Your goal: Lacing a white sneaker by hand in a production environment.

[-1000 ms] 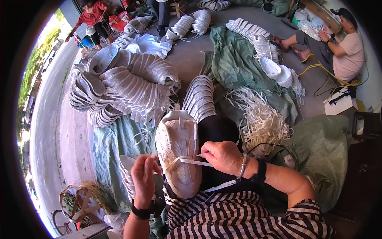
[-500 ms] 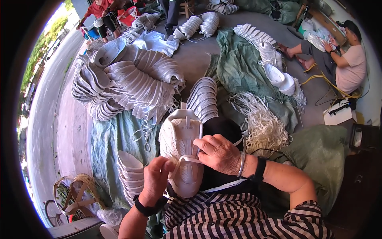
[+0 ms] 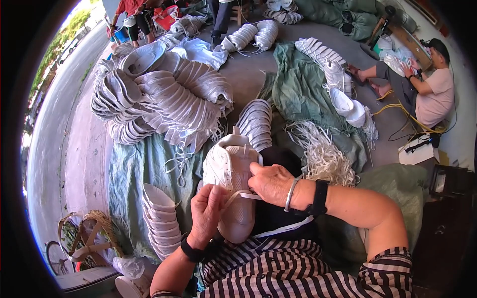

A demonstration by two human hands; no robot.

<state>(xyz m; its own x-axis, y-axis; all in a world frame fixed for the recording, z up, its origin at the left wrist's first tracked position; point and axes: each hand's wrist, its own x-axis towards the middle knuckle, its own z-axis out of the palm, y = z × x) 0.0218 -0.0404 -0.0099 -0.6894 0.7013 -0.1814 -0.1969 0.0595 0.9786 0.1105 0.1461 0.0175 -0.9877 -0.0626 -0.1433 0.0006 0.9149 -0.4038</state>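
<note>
A white shoe upper [image 3: 232,166] with a pale mesh tongue stands before me, toe toward my body and heel loop away. Across its lower lacing rows runs a white shoelace [image 3: 244,194]. My left hand [image 3: 206,211] is closed at the left side of the shoe, thumb and forefinger pinching the lace. On the other side my right hand [image 3: 272,185] is curled against the eyelet edge, with the lace passing into its fingers; their tips are partly hidden. Another length of white lace [image 3: 285,228] trails over dark cloth below my right wrist.
Stacked shoe uppers [image 3: 161,94] form a big heap at left; a smaller stack [image 3: 161,221] stands nearer. Bundled loose laces [image 3: 328,154] lie right of me on green sheeting [image 3: 298,84]. A seated co-worker [image 3: 435,89] handles white pieces at far right, near yellow cable [image 3: 402,107].
The shoe has tilted and turned, showing more of its left side. My left hand has moved slightly up and right, my right slightly right. The whole view has shifted a little.
</note>
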